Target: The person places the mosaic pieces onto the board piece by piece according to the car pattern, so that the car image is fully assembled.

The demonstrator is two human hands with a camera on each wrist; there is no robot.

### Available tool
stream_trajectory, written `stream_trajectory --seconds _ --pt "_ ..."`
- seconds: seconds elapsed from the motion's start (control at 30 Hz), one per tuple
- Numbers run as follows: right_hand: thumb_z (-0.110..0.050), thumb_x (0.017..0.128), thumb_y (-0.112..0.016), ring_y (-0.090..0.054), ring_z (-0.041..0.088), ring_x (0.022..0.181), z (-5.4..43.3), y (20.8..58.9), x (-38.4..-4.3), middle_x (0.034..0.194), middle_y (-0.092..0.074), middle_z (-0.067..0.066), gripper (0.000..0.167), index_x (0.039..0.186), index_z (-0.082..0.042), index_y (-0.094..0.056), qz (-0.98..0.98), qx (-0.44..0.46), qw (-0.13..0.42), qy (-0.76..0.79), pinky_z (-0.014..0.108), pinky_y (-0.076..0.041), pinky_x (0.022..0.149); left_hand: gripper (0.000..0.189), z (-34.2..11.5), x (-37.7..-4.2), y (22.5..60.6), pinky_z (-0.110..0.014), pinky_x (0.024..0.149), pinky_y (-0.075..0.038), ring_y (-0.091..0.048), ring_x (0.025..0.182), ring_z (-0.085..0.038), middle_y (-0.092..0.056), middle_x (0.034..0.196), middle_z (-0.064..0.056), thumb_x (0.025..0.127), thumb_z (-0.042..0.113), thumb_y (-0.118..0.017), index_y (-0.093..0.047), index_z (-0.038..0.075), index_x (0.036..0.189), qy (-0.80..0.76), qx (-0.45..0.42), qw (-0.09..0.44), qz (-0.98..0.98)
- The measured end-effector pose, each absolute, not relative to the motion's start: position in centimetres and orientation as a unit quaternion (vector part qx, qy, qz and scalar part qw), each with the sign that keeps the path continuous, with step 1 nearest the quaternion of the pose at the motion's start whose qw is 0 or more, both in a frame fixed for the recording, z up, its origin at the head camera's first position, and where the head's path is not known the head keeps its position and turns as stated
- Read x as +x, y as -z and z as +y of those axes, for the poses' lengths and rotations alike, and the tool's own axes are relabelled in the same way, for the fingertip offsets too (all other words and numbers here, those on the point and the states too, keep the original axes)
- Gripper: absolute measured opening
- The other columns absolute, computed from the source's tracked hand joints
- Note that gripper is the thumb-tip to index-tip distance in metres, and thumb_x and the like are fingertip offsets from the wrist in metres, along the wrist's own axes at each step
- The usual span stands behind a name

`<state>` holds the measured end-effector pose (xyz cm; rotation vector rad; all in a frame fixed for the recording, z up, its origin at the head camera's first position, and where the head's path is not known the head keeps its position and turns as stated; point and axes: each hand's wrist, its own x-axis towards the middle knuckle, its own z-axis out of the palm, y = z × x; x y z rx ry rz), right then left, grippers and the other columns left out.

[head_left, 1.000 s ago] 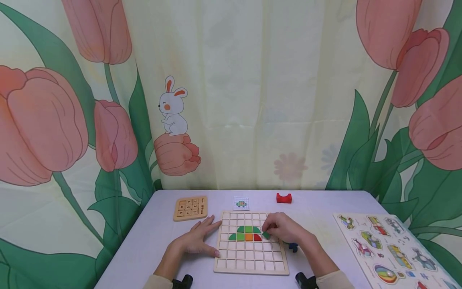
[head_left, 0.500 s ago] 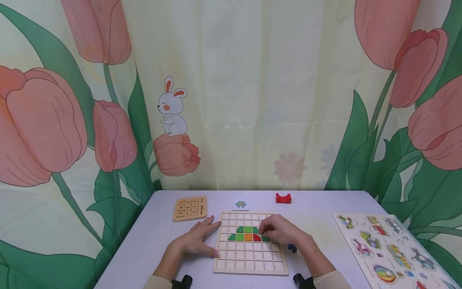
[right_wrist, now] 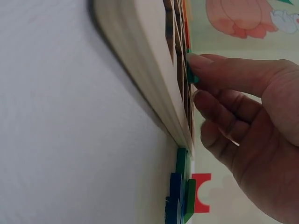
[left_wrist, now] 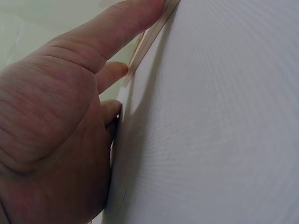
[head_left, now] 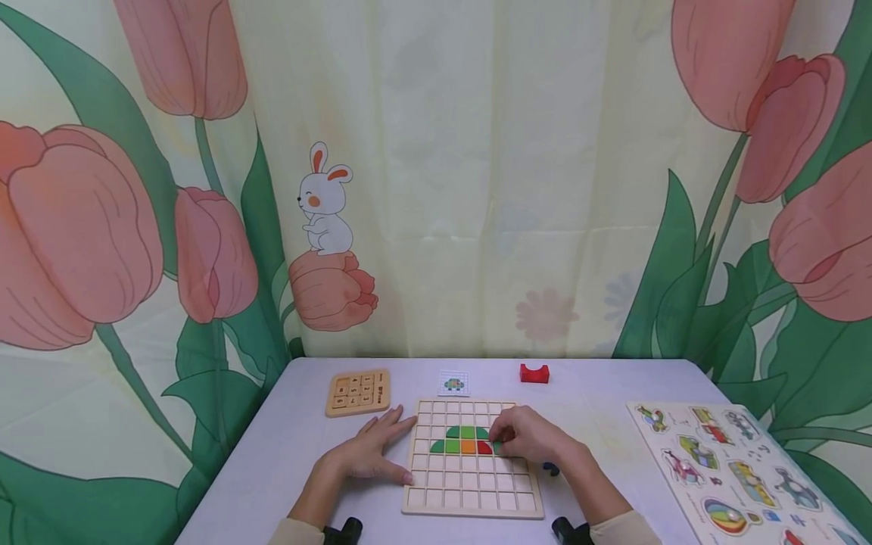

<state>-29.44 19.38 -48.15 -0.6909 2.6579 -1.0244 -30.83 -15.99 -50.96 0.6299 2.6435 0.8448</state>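
A wooden grid board (head_left: 473, 501) lies flat on the table. Two rows of pieces sit in its cells, among them a light green square (head_left: 467, 432), an orange square (head_left: 468, 446) and a red piece (head_left: 484, 446). My right hand (head_left: 531, 434) pinches a dark green piece (right_wrist: 191, 71) between thumb and finger, at the cell right of the red one; the fingers partly cover it in the head view. With fingers spread, my left hand (head_left: 368, 456) rests on the table, its thumb and a fingertip touching the board's left edge.
Behind the board lie a wooden number tray (head_left: 357, 393), a small pattern card (head_left: 453, 384) and a red notched block (head_left: 534, 374). Loose blue pieces (right_wrist: 175, 196) and green pieces (right_wrist: 190, 200) lie by the board's right side. A picture sheet (head_left: 732, 454) covers the table's right.
My right hand has shifted slightly left with the dark green piece, which now sits lower, at the cell beside the red piece. The left hand has stayed in place.
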Motion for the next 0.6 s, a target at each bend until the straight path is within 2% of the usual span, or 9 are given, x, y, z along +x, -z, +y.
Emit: stream_trajectory --seconds 0.2,0.47,0.6 --pt "-0.012 0.09 -0.081 -0.056 0.017 0.087 19.7 47.9 -29.5 0.09 -0.067 -0.005 0.021 0.11 -0.018 -0.08 0.913 -0.197 0.096 0.345 0.024 -0.052 0.066 0.111 -16.0 -30.7 50.8 -0.067 0.129 -0.005 -0.007 0.162 -0.04 -0.015 0.175 -0.014 0.07 0.063 -0.088 -0.038 0.027 0.162 -0.296 0.224 0.146 0.917" --pt "-0.021 0.092 -0.08 -0.057 0.015 0.088 21.0 47.2 -29.8 0.094 -0.067 -0.008 0.025 0.116 -0.015 -0.078 0.925 -0.16 0.019 0.345 0.022 -0.053 0.068 0.11 -16.1 -30.8 50.9 -0.067 0.129 -0.006 -0.007 0.162 -0.041 -0.014 0.176 -0.013 0.071 0.063 -0.088 -0.038 0.029 0.162 -0.291 0.223 0.145 0.919" --pt "-0.021 0.092 -0.08 -0.057 0.015 0.089 21.6 46.9 -29.8 0.095 -0.069 -0.007 0.025 0.117 -0.015 -0.078 0.923 -0.142 0.001 0.359 0.022 -0.054 0.069 0.11 -16.0 -30.8 51.0 -0.067 0.129 -0.006 -0.007 0.162 -0.041 -0.015 0.175 -0.012 0.07 0.063 -0.088 -0.038 0.029 0.162 -0.291 0.223 0.143 0.919"
